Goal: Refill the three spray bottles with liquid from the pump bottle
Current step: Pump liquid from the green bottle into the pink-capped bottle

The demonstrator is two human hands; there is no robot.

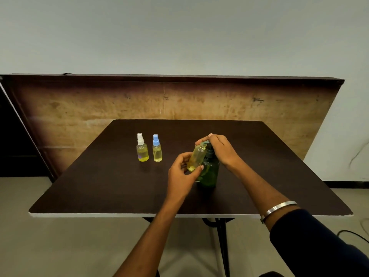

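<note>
A green pump bottle (210,172) stands near the middle of the dark table (119,192). My left hand (181,174) grips a small clear spray bottle (197,158) holding a little yellow liquid and tilts it, its open neck up by the pump's spout. My right hand (217,148) rests over the black pump head, a pale blue-green piece pinched in its fingers. Two more spray bottles stand upright at the back left: one with a white cap (142,149), one with a blue cap (157,149), both with yellow liquid.
A wooden board (179,100) leans behind the table against a pale wall. The table's white front edge (139,215) runs just before my forearms. A silver bangle (277,208) sits on my right wrist. Cables lie on the floor at the right.
</note>
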